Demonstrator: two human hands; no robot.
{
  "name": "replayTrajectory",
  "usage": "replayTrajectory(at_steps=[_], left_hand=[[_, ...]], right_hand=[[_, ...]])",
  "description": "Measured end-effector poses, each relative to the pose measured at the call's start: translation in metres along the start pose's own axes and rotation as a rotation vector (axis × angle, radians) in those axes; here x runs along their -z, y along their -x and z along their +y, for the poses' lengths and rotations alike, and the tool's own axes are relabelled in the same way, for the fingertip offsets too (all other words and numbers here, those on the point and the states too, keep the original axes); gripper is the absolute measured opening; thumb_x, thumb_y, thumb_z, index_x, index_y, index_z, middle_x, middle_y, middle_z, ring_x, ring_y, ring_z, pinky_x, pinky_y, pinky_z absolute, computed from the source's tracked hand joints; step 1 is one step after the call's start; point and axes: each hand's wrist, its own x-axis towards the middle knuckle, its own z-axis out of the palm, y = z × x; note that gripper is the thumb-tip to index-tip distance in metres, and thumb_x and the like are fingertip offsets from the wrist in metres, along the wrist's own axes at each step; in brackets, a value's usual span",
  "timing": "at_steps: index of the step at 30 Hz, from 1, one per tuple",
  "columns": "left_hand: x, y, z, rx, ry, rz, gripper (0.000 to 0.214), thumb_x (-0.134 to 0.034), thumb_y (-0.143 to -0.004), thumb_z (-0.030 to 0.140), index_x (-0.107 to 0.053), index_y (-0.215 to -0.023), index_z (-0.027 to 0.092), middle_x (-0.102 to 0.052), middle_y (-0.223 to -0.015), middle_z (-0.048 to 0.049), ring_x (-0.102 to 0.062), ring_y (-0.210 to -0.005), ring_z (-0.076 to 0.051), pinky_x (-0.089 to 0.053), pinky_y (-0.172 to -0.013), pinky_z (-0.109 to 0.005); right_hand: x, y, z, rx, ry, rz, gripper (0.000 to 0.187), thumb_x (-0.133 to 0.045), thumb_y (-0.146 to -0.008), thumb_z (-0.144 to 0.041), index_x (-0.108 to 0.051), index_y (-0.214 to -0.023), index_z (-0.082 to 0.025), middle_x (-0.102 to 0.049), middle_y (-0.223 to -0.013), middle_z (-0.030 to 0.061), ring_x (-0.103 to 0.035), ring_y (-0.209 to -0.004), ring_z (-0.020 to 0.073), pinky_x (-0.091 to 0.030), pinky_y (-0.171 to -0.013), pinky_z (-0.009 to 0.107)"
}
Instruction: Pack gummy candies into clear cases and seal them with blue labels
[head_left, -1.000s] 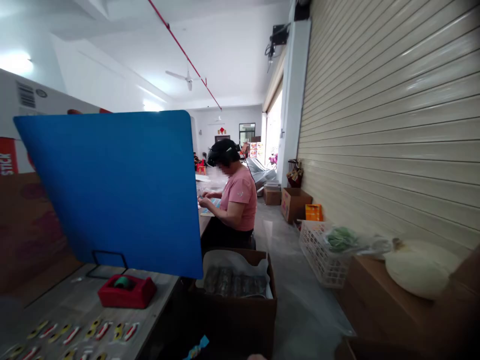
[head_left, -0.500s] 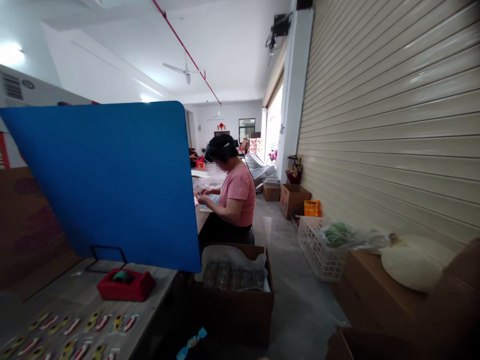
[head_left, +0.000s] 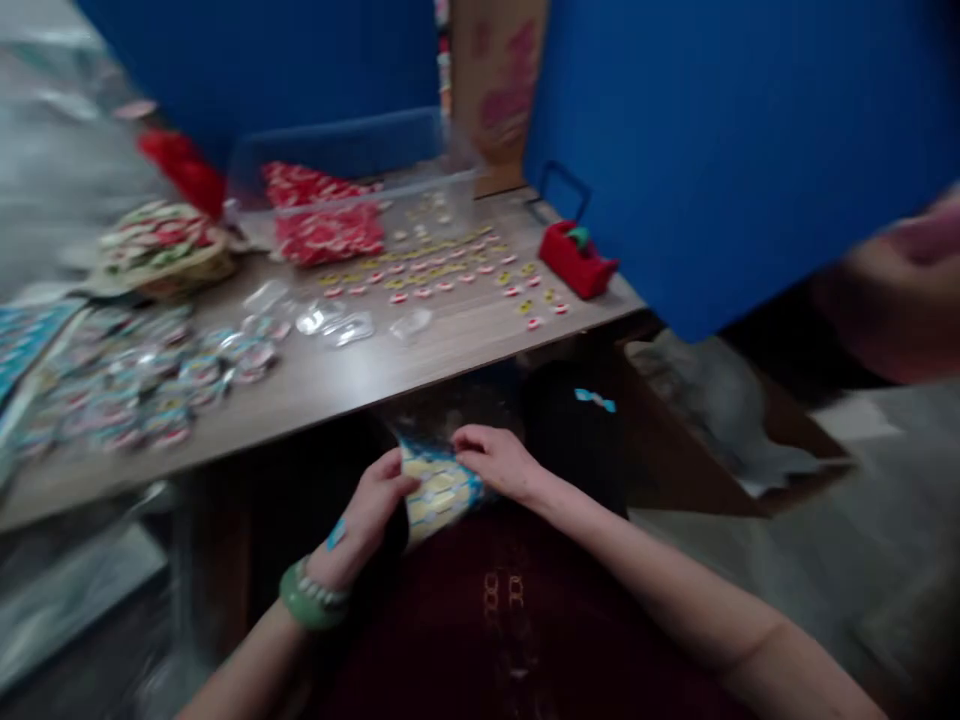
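Note:
Over my lap, below the table edge, a sticker sheet [head_left: 436,492] with a yellowish backing and blue and white patches is between my hands. My left hand [head_left: 373,503] grips its left side, thumb on top. At its upper right edge, my right hand [head_left: 495,460] has its fingers closed on the sheet; motion blurs the fingertips. A small blue sticker [head_left: 336,534] is on my left wrist, above a green bangle [head_left: 313,596]. Another blue strip [head_left: 595,400] lies on the dark cloth at my right knee.
On the table [head_left: 390,365] lie rows of small red and yellow pieces [head_left: 450,265], clear plastic shells [head_left: 349,328] and many filled packs [head_left: 150,375]. Behind stand a clear bin [head_left: 427,195] and a red tape dispenser [head_left: 576,262]. A blue panel [head_left: 720,150] overhangs an open carton [head_left: 675,450] at right.
My view has swung down and left, from the room and a co-worker to the table and my lap. Both my hands and the sticker sheet have come into view.

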Motion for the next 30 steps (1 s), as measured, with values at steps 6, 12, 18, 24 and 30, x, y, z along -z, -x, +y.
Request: replayTrajectory(at_steps=[6,12,18,24,30], left_hand=[[0.020,0.004,-0.012,-0.110,0.019,-0.025,0.028,-0.061,-0.056,0.008,-0.067,-0.082,0.018,-0.069,-0.082,0.0010,-0.063,-0.083,-0.019,-0.047,-0.080,-0.028],[0.022,0.000,-0.010,0.004,0.004,-0.085,0.031,-0.062,-0.058,0.012,-0.068,-0.088,0.018,-0.071,-0.083,0.0001,-0.064,-0.080,-0.020,-0.048,-0.077,-0.030],[0.035,0.003,-0.014,0.170,0.064,0.071,0.049,-0.069,-0.054,0.009,-0.069,-0.102,0.016,-0.076,-0.093,-0.0041,-0.071,-0.091,-0.026,-0.054,-0.085,-0.035],[0.060,0.002,-0.023,0.423,0.153,0.272,0.053,-0.072,-0.054,0.000,-0.067,-0.104,0.015,-0.078,-0.094,-0.0087,-0.075,-0.083,-0.030,-0.063,-0.069,-0.037],[0.056,-0.005,-0.017,0.500,0.124,0.278,0.054,-0.070,-0.056,-0.002,-0.067,-0.105,0.020,-0.078,-0.096,-0.0066,-0.075,-0.083,-0.032,-0.064,-0.065,-0.038]], right_hand=[[-0.034,-0.023,-0.050,0.068,0.244,-0.119,0.023,-0.064,-0.080,-0.034,-0.064,-0.100,-0.022,-0.065,-0.100,0.0018,-0.056,-0.090,0.0173,-0.036,-0.074,0.027],[-0.038,-0.036,-0.042,0.003,0.152,-0.101,0.011,-0.058,-0.082,-0.026,-0.067,-0.086,-0.023,-0.068,-0.091,-0.0008,-0.057,-0.083,0.0148,-0.035,-0.069,0.026],[-0.055,-0.050,-0.017,-0.146,-0.206,-0.027,0.008,-0.060,-0.074,-0.018,-0.065,-0.069,-0.022,-0.064,-0.067,-0.0048,-0.059,-0.071,0.0128,-0.039,-0.067,0.025],[-0.008,-0.029,0.025,-0.479,-0.987,0.290,0.006,-0.060,-0.072,-0.021,-0.057,-0.077,-0.019,-0.063,-0.065,-0.0023,-0.066,-0.064,0.0139,-0.047,-0.061,0.023],[0.105,0.068,0.106,-0.550,-0.731,1.050,0.013,-0.060,-0.071,-0.023,-0.057,-0.082,-0.018,-0.065,-0.074,0.0009,-0.065,-0.067,0.0145,-0.049,-0.064,0.025]])
